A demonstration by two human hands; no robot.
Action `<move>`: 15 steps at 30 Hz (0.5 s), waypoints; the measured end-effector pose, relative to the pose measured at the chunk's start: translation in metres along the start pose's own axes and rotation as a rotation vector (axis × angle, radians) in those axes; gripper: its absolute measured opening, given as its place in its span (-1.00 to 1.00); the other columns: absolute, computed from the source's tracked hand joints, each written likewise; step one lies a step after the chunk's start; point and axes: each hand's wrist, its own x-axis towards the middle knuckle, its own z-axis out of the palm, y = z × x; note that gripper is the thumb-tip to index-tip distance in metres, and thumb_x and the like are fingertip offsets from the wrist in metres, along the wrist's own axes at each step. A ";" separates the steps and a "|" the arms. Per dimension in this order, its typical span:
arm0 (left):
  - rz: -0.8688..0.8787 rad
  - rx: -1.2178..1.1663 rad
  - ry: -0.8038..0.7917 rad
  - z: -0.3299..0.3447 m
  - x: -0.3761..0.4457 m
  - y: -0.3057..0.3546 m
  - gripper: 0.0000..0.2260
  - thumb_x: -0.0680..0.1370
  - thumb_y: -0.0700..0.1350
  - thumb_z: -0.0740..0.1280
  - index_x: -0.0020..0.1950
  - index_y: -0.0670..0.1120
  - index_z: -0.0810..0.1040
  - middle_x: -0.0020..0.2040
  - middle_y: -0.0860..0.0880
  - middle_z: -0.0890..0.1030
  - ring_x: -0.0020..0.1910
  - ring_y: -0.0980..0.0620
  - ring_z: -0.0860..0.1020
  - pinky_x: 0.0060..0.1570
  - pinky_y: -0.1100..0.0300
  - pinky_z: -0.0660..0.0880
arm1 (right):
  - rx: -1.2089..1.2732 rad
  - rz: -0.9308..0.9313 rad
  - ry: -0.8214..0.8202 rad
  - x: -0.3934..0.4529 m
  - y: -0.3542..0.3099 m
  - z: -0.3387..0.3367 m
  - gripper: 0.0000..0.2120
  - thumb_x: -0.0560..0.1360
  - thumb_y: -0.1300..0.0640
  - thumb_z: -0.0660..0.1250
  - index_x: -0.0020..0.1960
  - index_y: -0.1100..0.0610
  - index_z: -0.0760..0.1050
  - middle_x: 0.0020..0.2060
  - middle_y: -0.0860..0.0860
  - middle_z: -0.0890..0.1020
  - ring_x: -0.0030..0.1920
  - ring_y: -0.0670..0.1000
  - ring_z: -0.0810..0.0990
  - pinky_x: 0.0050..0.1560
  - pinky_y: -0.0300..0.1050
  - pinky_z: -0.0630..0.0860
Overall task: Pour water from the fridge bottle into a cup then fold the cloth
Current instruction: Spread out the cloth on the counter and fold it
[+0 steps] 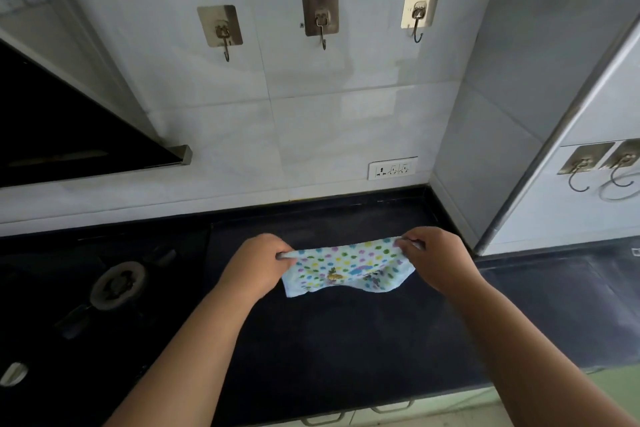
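Note:
A small light-blue cloth (346, 267) with coloured dots hangs stretched between my two hands, just above the black countertop (346, 340). My left hand (256, 263) pinches its upper left corner. My right hand (433, 258) pinches its upper right corner. The cloth's lower edge droops toward the counter and looks doubled over. No bottle or cup is in view.
A gas stove burner (117, 284) sits on the counter to the left, under a dark chimney hood (69, 135). Three metal hooks (320, 21) hang on the tiled wall ahead, with a socket plate (392, 168) lower down. A pale cabinet side (561, 166) stands at right.

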 end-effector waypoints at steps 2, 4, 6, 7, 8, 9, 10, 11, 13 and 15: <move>-0.044 -0.026 -0.022 -0.006 0.000 0.002 -0.85 0.63 -0.04 0.39 0.14 0.06 0.74 0.03 0.13 0.68 -0.01 0.13 0.63 0.07 0.10 0.61 | 0.021 -0.001 -0.007 0.001 -0.003 -0.003 -0.86 0.59 -0.01 0.41 -0.02 0.02 0.71 -0.20 -0.14 0.67 -0.16 -0.12 0.60 -0.20 -0.22 0.46; -0.059 -0.033 -0.032 -0.009 0.003 0.003 -0.84 0.64 -0.04 0.39 0.17 0.05 0.74 0.03 0.12 0.69 -0.03 0.14 0.63 0.06 0.12 0.61 | 0.014 0.000 -0.034 0.005 -0.006 -0.002 -0.86 0.59 -0.01 0.41 0.01 0.02 0.70 -0.17 -0.13 0.68 -0.14 -0.13 0.60 -0.19 -0.23 0.45; -0.054 -0.006 -0.047 -0.011 0.009 0.006 -0.82 0.65 -0.04 0.37 0.18 0.04 0.73 0.05 0.10 0.70 -0.01 0.11 0.64 0.09 0.08 0.62 | 0.014 -0.008 -0.059 0.013 -0.012 0.001 -0.85 0.60 0.00 0.40 0.05 0.03 0.69 -0.14 -0.11 0.67 -0.12 -0.11 0.60 -0.18 -0.24 0.44; -0.050 0.008 -0.048 -0.012 0.013 0.008 -0.81 0.65 -0.05 0.35 0.20 0.04 0.72 0.07 0.08 0.70 0.00 0.09 0.64 0.10 0.06 0.62 | 0.018 -0.009 -0.058 0.017 -0.016 0.002 -0.85 0.61 0.01 0.39 0.06 0.04 0.69 -0.13 -0.10 0.68 -0.11 -0.09 0.60 -0.19 -0.25 0.44; -0.044 0.019 -0.037 -0.014 0.018 0.010 -0.79 0.66 -0.05 0.33 0.22 0.05 0.71 0.10 0.07 0.71 0.02 0.08 0.64 0.11 0.03 0.62 | 0.022 -0.011 -0.044 0.021 -0.020 0.003 -0.85 0.60 0.02 0.39 0.06 0.05 0.70 -0.11 -0.08 0.68 -0.09 -0.07 0.61 -0.20 -0.25 0.43; -0.037 0.027 -0.014 -0.018 0.022 0.011 -0.78 0.67 -0.05 0.31 0.24 0.06 0.70 0.12 0.06 0.71 0.04 0.06 0.64 0.11 0.01 0.62 | 0.029 -0.017 -0.022 0.026 -0.024 0.003 -0.84 0.60 0.03 0.40 0.05 0.06 0.70 -0.09 -0.06 0.68 -0.07 -0.04 0.62 -0.20 -0.26 0.42; -0.027 0.033 0.021 -0.021 0.026 0.013 -0.76 0.68 -0.06 0.28 0.26 0.07 0.69 0.14 0.05 0.70 0.06 0.04 0.64 0.11 0.00 0.62 | 0.041 -0.027 0.007 0.030 -0.027 0.004 -0.85 0.59 0.04 0.40 0.05 0.07 0.71 -0.06 -0.04 0.68 -0.05 -0.03 0.62 -0.19 -0.26 0.42; -0.015 0.038 0.063 -0.026 0.029 0.014 -0.75 0.68 -0.06 0.26 0.27 0.08 0.68 0.14 0.05 0.70 0.07 0.03 0.64 0.11 -0.02 0.62 | 0.060 -0.037 0.041 0.034 -0.030 0.003 -0.87 0.57 0.07 0.41 0.04 0.08 0.70 -0.03 -0.04 0.66 -0.03 -0.03 0.61 -0.14 -0.24 0.42; 0.023 0.030 0.149 -0.030 0.031 0.014 -0.73 0.68 -0.08 0.24 0.26 0.11 0.68 0.13 0.07 0.70 0.08 0.02 0.64 0.08 -0.03 0.62 | 0.105 -0.051 0.100 0.035 -0.034 -0.001 -0.90 0.54 0.13 0.42 0.02 0.08 0.68 0.01 -0.06 0.60 -0.02 -0.06 0.55 -0.01 -0.22 0.40; 0.056 0.026 0.198 -0.026 0.025 0.011 -0.73 0.67 -0.10 0.26 0.26 0.13 0.67 0.12 0.10 0.69 0.06 0.06 0.63 0.02 -0.02 0.63 | 0.125 -0.050 0.105 0.030 -0.031 -0.002 -0.91 0.51 0.17 0.43 0.00 0.07 0.67 0.01 -0.08 0.57 -0.03 -0.07 0.53 -0.04 -0.25 0.38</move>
